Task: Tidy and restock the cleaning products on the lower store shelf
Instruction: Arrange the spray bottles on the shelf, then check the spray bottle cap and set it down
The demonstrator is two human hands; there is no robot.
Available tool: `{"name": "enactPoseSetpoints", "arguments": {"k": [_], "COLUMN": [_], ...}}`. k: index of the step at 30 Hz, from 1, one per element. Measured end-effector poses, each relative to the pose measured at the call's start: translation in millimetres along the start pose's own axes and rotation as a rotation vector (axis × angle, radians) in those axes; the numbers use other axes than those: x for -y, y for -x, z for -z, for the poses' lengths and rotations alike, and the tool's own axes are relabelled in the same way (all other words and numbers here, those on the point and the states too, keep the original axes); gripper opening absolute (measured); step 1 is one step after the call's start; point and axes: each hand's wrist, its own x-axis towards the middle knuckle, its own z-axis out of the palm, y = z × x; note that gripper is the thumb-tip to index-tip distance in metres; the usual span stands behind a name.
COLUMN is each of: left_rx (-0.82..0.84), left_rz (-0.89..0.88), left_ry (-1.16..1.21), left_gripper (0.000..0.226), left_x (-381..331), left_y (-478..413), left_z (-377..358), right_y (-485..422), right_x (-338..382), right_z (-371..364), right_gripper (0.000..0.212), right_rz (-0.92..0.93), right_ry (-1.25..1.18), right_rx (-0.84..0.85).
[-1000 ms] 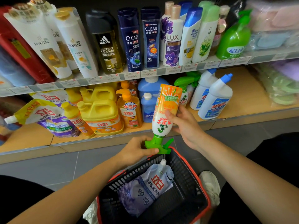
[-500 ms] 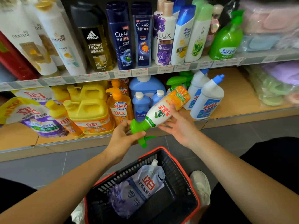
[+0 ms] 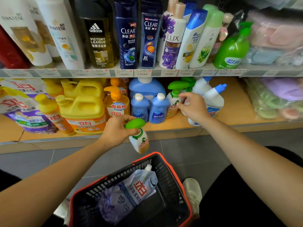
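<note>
Meanwhile, left hand [image 3: 114, 131] fingers clamp the spray bottle [image 3: 140, 142] (head up); right hand [image 3: 194, 108] fingers apart.

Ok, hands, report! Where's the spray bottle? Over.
Left hand grips spray bottle by its green head, above basket. Right hand at shelf sprayer, contact unclear. Blue bottles close beside it.

- A wooden lower shelf [image 3: 237, 112] held refill pouches [image 3: 19, 108] at the left, then yellow jugs [image 3: 82, 112], an orange pump bottle [image 3: 116, 104], blue bottles [image 3: 158, 108] and white angled-neck bottles [image 3: 213, 100].
- A black basket [image 3: 164, 176] stood on the grey tiled floor [image 3: 32, 161] below.
</note>
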Motion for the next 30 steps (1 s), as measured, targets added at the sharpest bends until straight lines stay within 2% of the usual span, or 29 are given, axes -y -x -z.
{"name": "enactPoseSetpoints", "arguments": {"k": [3, 5, 9, 14, 17, 20, 26, 30], "left_rx": [0.069, 0.148, 0.243, 0.244, 0.271, 0.289, 0.260, 0.194], "left_rz": [-0.008, 0.007, -0.017, 0.007, 0.014, 0.015, 0.036, 0.004], "left_ry": [-0.076, -0.084, -0.113, -0.125, -0.143, -0.170, -0.202, -0.134], "left_gripper": [0.040, 0.042, 0.041, 0.042, 0.042, 0.041, 0.051, 0.046], "left_x": [10.4, 17.3, 31.7, 50.3, 59.6, 66.7, 61.1, 36.4], "left_y": [-4.5, -6.9, -9.4, -14.6, -16.3, -17.8, -20.1, -17.2], "left_z": [-8.6, -15.5, -32.8, -49.0, -56.5, -59.4, -56.9, -46.6], "right_y": [-29.0, -40.5, -49.4, -51.0, -46.5, -42.9, -24.3, -7.2], "right_x": [-11.6, -19.9, -29.5, -27.5, -31.3, -32.5, -19.7, 0.6], "right_z": [2.6, 0.3, -9.1, -11.5, -9.9, -8.2, 2.7, 17.5], "right_gripper": [0.062, 0.075, 0.084, 0.066, 0.051, 0.048, 0.050, 0.042], "right_rz": [0.168, 0.200, 0.202, 0.194, 0.231, 0.205, 0.156, 0.143], "right_ry": [0.265, 0.338, 0.461, 0.502, 0.496, 0.403, 0.448, 0.381], "right_rx": [0.039, 0.048, 0.001, -0.146, -0.110, -0.063, -0.156, -0.095]}}
